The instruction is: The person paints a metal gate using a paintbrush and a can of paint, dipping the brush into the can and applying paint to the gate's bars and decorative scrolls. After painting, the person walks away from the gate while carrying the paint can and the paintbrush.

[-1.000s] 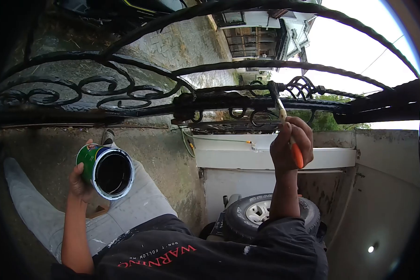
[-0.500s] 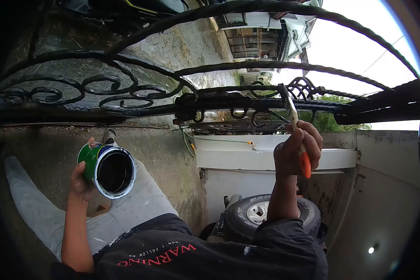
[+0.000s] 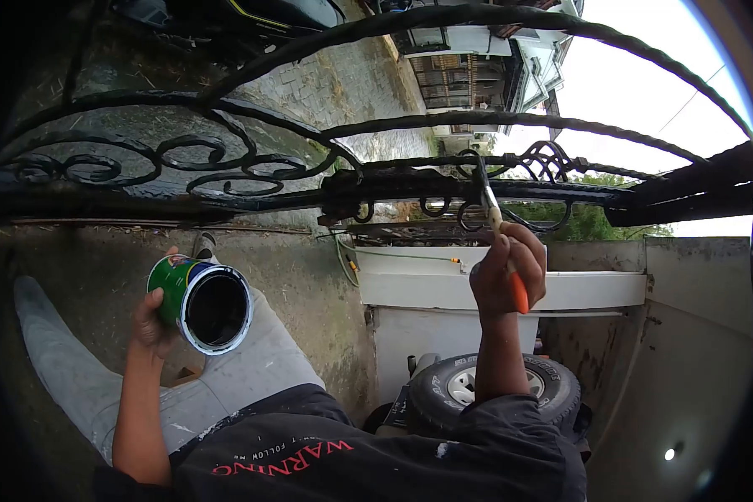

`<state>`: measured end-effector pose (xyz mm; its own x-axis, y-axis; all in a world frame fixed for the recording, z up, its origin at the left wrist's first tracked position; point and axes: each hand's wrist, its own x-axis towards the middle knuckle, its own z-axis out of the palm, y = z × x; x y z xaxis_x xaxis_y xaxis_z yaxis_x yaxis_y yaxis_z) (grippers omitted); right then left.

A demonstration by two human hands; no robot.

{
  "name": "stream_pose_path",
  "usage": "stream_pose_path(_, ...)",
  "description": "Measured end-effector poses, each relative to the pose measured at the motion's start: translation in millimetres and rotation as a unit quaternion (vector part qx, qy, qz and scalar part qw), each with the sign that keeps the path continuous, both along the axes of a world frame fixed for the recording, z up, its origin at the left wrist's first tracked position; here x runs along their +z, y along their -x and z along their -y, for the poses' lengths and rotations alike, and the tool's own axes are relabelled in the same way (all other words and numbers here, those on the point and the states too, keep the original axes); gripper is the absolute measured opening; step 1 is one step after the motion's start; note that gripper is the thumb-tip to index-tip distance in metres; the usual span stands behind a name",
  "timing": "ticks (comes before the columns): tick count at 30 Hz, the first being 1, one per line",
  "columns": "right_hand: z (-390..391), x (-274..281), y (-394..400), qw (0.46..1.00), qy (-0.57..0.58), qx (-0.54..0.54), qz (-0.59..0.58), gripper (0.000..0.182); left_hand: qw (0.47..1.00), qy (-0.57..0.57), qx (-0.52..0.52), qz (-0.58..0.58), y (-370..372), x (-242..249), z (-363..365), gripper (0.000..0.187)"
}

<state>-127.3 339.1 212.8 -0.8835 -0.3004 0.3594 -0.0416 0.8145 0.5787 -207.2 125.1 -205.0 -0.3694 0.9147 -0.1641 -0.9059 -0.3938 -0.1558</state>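
My left hand [image 3: 155, 322] is wrapped round a green paint can [image 3: 172, 289], which is tipped so its open mouth faces me. Black paint [image 3: 216, 309] shows inside, and the rim is smeared. In my right hand [image 3: 510, 272] is a paintbrush [image 3: 494, 213] with a pale handle and an orange end. Its dark bristles overlap a small scroll on the black wrought-iron gate [image 3: 393, 180]. Twisted bars and curls of the ironwork spread across the upper view, glossy in places.
A spare tyre [image 3: 431, 393] on a vehicle is below my right arm. Behind it runs a white wall [image 3: 435, 351] with a green hose [image 3: 340, 255] beside it. Beyond the gate are a paved lane [image 3: 368, 92], a dark vehicle [image 3: 251, 25] and houses.
My right hand and the paintbrush have moved left along the ironwork, off the basket-shaped twist to a scroll. The whole view has shifted slightly; the paint can stays in my left hand.
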Motion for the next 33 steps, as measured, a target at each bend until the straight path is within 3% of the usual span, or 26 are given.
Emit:
stream_pose_path(4, -5, -3, 6, 0.998, 0.018, 0.033, -0.056, 0.026, 1.000, -0.002, -0.008, 0.001, 0, 6, 1, 0.094)
stream_pose_path(8, -4, -26, -6, 0.998, 0.049, 0.021, -0.015, 0.023, 1.000, 0.017, 0.009, -0.009, 1, 3, 3, 0.093)
stream_pose_path(10, -4, -24, -2, 0.993, 0.079, 0.057, -0.074, 0.022, 0.999, 0.030, 0.013, -0.010, -1, -2, 2, 0.093)
stream_pose_path(11, -3, -24, 1, 0.996, 0.022, 0.055, -0.067, 0.021, 0.999, 0.027, 0.011, -0.014, -1, -2, 2, 0.093)
stream_pose_path(15, -12, -52, 5, 0.995, 0.069, 0.057, 0.048, 0.025, 1.000, 0.015, 0.002, -0.019, 0, 1, 1, 0.093)
stream_pose_path(23, 2, -46, 24, 0.991, 0.126, 0.038, 0.028, 0.021, 1.000, 0.008, 0.003, -0.016, 1, 0, 3, 0.091)
stream_pose_path(26, 1, -10, 41, 0.991, 0.132, -0.018, -0.008, 0.014, 1.000, 0.006, 0.013, -0.004, -1, -6, 0, 0.093)
stream_pose_path(30, 35, 27, 85, 0.911, 0.372, -0.165, -0.072, 0.007, 1.000, 0.010, 0.005, -0.011, 0, -2, 1, 0.094)
stream_pose_path(33, 21, 19, 92, 0.921, 0.332, -0.202, -0.008, 0.011, 1.000, 0.009, 0.011, -0.014, 1, -3, 0, 0.094)
